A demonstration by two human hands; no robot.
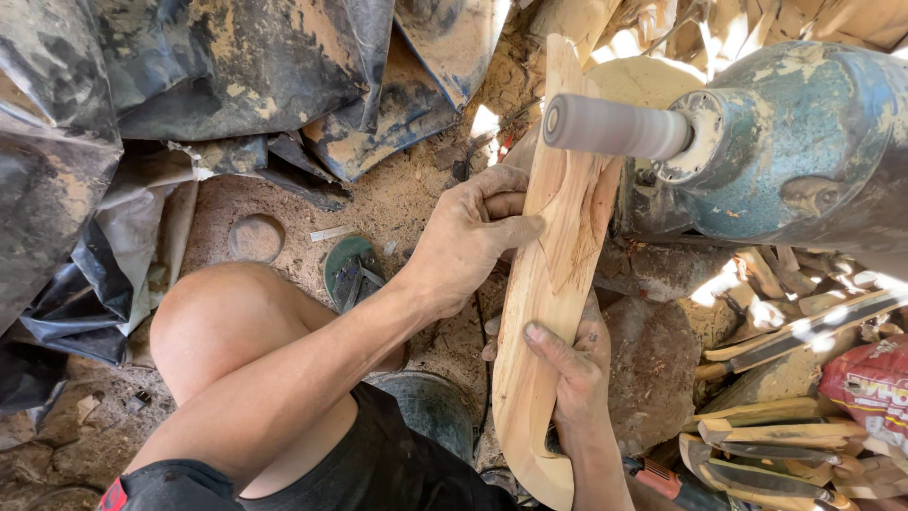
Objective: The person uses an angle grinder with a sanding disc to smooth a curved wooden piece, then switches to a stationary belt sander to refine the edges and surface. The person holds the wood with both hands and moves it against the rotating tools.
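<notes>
A: Holding a long, pale, curved wooden blank (pixel 544 312) upright through the middle of the frame, pressing its upper part against the grey cylindrical sanding drum (pixel 615 126) sticking out of the blue-green motor housing (pixel 804 142) at upper right.

B: Left hand (pixel 468 237)?

A: Wrapping around the left edge of the blank at centre frame, fingers curled over the front face, thumb behind, closed firmly on the wood. Right hand (pixel 572 364) gripping lower down, at lower centre, fingers folded round the right edge, also clamped on the wood.

B: Doing it well, then?

A: Probably by keeping both grips tight and wide apart as now, feeding the face lightly and evenly across the drum, sliding rather than dwelling in one spot, keeping fingertips well below the spinning part. Cannot tell whether the drum is actually turning.

B: Anything crowding in?

A: Bare knee (pixel 232 322) at lower left, close to the left forearm, limiting elbow room. Stack of similar shaped wooden pieces (pixel 785 435) at lower right, beside a red printed sack (pixel 875 383). Dusty black plastic sheeting (pixel 142 85) filling the upper left. Green flip-flop sandal (pixel 352 272) lying on the sawdust-covered ground (pixel 397 203) left of centre, near a round disc half buried in dust. Orange-handled tool (pixel 657 480) lying just beside the right wrist at the bottom edge.
</notes>
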